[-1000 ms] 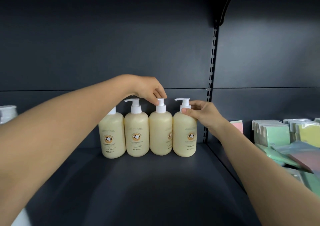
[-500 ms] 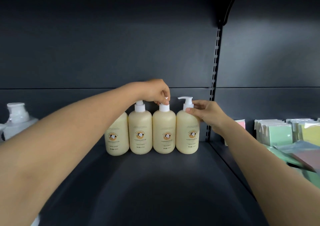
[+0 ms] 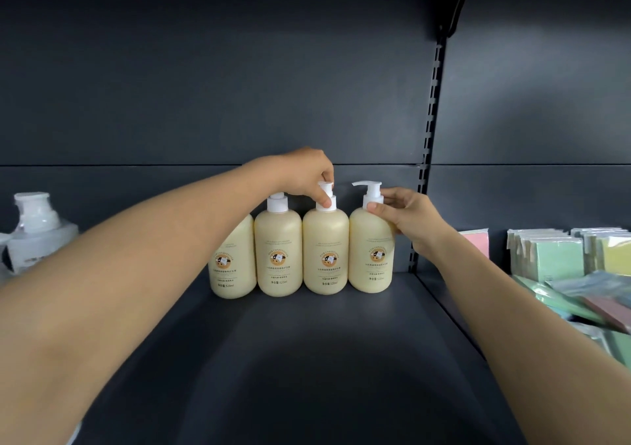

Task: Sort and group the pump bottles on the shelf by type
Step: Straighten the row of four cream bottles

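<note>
Head view: four rounded cream plastic bottles with white pumps stand in a row at the back of a matte dark shelf. The left hand pinches the pump of the third bottle; the right hand grips the neck of the rightmost bottle.

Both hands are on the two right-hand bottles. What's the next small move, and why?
Probably turn the third bottle's pump, pinched by the left hand, until its spout points left like the rightmost bottle's pump, steadied by the right hand. The four cream bottles already stand grouped, labels forward.
</note>
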`<state>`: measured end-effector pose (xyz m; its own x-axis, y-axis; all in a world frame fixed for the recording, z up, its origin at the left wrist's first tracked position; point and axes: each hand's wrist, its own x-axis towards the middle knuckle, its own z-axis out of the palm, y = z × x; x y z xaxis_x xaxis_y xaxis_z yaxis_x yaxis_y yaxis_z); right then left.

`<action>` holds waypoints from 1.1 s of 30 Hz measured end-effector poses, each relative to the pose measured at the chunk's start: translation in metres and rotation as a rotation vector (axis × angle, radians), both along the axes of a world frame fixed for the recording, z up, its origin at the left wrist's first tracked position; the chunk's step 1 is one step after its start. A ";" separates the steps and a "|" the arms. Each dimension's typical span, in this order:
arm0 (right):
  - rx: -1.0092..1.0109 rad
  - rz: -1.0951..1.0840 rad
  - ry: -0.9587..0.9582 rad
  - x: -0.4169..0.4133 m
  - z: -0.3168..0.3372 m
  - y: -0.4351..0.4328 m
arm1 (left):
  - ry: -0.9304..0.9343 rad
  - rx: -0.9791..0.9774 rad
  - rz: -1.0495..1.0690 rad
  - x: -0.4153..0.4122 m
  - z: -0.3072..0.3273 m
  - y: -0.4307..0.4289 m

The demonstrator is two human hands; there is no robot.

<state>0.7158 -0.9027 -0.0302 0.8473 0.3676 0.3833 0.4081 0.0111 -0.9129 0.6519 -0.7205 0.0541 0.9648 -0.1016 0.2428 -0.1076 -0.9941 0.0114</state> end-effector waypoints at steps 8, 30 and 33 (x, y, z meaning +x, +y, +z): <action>-0.083 0.004 -0.016 0.001 0.005 -0.004 | -0.018 0.013 0.031 -0.002 -0.003 -0.004; -1.407 -0.240 -0.515 -0.107 0.065 -0.010 | -0.009 0.274 0.290 -0.140 0.016 -0.012; -1.477 -0.248 -0.602 -0.160 0.081 -0.006 | -0.008 0.283 0.317 -0.192 0.023 -0.012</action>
<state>0.5557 -0.9086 0.0505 0.8042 0.5824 0.1182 0.5509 -0.8052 0.2196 0.4595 -0.7321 0.0770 0.9572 0.1359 0.2554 0.2048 -0.9419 -0.2664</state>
